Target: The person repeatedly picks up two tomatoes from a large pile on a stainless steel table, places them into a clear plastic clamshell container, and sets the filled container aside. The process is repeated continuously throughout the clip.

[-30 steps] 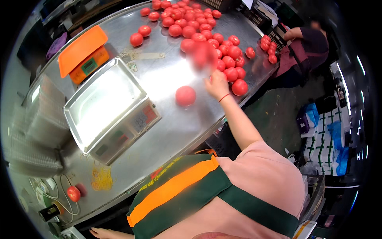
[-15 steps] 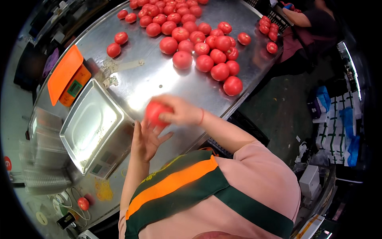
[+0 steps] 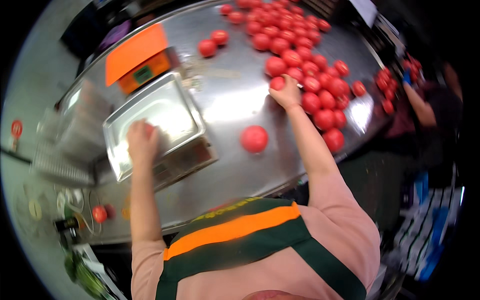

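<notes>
Tomatoes [image 3: 279,46] heap at the frame's upper middle on a metal counter [image 3: 227,172], one loose tomato [image 3: 254,139] near the centre. Left of centre sits a silver scale [image 3: 190,159], with an orange scale [image 3: 137,52] at upper left; a co-worker [image 3: 425,107] at the right edge. The left hand [image 3: 142,142] curls round a half-hidden tomato [image 3: 149,129] over the tray [image 3: 175,112]; the right hand [image 3: 288,93] grips another tomato [image 3: 277,83] beside the heap. Apron [image 3: 235,227] lettering is blurred.

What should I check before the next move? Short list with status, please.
1. Right hand at a pile-edge tomato: ok.
2. Right grip firm: cannot tell.
3. Left hand over the steel tray: ok.
4. Left grip released: cannot tell, blurred; some red shows beside the fingers.
5. Lone tomato touching the tomato pile: not ok, it sits apart.
6. Orange scale's display readable: cannot tell, blurred.
</notes>
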Demonstrator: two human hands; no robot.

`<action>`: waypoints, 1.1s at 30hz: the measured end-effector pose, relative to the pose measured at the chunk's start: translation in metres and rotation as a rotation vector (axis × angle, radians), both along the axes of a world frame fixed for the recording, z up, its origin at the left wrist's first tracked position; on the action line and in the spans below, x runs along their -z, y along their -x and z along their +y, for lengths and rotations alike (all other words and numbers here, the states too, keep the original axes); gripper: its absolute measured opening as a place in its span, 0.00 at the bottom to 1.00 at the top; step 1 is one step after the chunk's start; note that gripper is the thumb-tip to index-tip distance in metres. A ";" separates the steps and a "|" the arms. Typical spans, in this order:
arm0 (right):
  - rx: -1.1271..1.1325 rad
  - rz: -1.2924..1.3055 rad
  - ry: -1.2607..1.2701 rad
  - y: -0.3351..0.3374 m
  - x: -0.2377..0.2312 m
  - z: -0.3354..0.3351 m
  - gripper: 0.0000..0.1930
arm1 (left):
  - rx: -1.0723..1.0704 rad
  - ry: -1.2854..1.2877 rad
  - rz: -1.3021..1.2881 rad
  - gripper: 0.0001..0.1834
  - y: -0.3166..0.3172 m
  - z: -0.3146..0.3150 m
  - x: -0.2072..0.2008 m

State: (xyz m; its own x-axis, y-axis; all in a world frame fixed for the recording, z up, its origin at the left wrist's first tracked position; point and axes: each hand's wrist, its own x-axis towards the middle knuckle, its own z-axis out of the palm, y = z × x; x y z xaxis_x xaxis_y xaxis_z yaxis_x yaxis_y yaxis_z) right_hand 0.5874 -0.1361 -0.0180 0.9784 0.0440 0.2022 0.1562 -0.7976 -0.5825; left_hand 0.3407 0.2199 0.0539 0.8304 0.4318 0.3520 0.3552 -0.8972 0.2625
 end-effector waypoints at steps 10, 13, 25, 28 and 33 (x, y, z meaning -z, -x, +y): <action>-0.936 -0.418 -0.057 0.137 -0.079 0.206 0.29 | 0.178 0.368 -0.259 0.21 0.004 0.034 0.019; -0.840 -0.446 -0.197 0.147 -0.080 0.199 0.25 | 0.158 0.013 -0.370 0.20 0.041 0.109 -0.029; -0.829 0.721 -0.195 0.248 0.035 0.089 0.10 | -0.094 -0.126 0.429 0.14 0.081 0.305 -0.144; -0.648 0.942 -0.372 0.245 0.037 0.090 0.10 | -0.062 -0.019 0.491 0.15 0.075 0.325 -0.147; -0.555 0.992 -0.430 0.243 0.036 0.093 0.10 | 0.033 0.065 0.477 0.13 0.067 0.338 -0.147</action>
